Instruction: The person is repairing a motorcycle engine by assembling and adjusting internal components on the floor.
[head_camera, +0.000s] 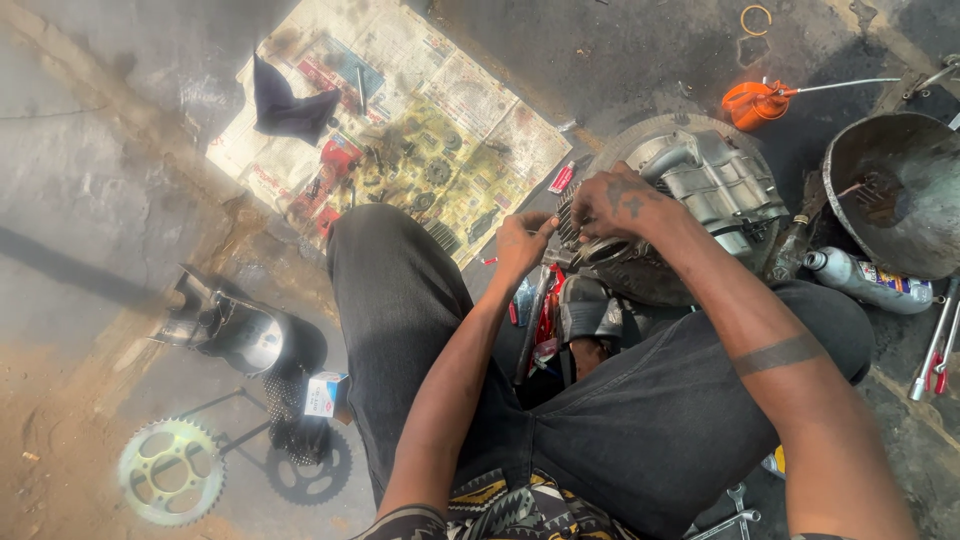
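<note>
- Two bare hands meet over a grey motorcycle engine (700, 190) that sits on the ground between the person's knees, seen from above.
- The left hand (522, 243) is curled, fingertips pinched at the engine's near edge; what it pinches is too small to tell.
- The right hand (622, 205) lies over the engine's finned part, fingers bent and pressing down on a small metal part I cannot identify.
- Both hands are greasy, so, as I judge it, a slip could drop a small piece into the dark gap between the legs.
- A spread newspaper (400, 120) lies just beyond the left knee, covered with loose gears and small parts; a knee nudge could scatter them.
- A dark cloth (285, 105) rests on the newspaper's far corner.
- An orange oil can (755, 103) with a long spout stands beyond the engine, and a plastic bottle (865, 280) lies on its side near the right knee; either could spill if bumped.
- A large metal bowl (895, 190) sits to the right.
- Two sprockets (170, 470) lie flat on the dusty floor at the left, well apart from the hands; grit could cling to them.
</note>
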